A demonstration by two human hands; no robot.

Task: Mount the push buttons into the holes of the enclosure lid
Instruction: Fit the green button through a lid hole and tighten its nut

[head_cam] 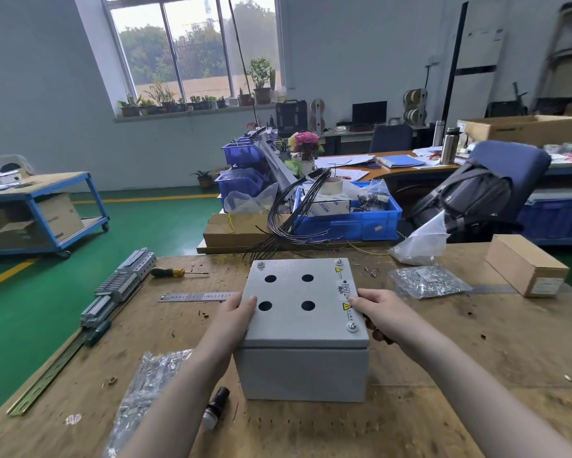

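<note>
A: Gripping the box [303, 368] from both sides, the hands steady it near the middle of the bench [460, 352]. The left hand [236, 314] lies against the left edge of the lid [324, 292], thumb on top beside the near-left hole [265, 306]; its fingers are hidden behind the side. The right hand [382, 309] takes the right edge, thumb on the lid by the warning label [346, 306], fingers curled down over the side.

B: And the lid?

A: Seated on the box, with screws [352, 327] showing at three corners and four round holes, all unfilled.

B: Where are the buttons?

A: One black button [216, 408] with a clear tip lies on the bench just in front of the box's near-left corner, touching neither hand. A bag [146, 388] of parts lies to its left.

B: Other items?

A: A ruler [195, 296] and a screwdriver [175, 272] lie left of the box; a second bag [426, 281] and a carton [526, 264] lie to the right.
</note>
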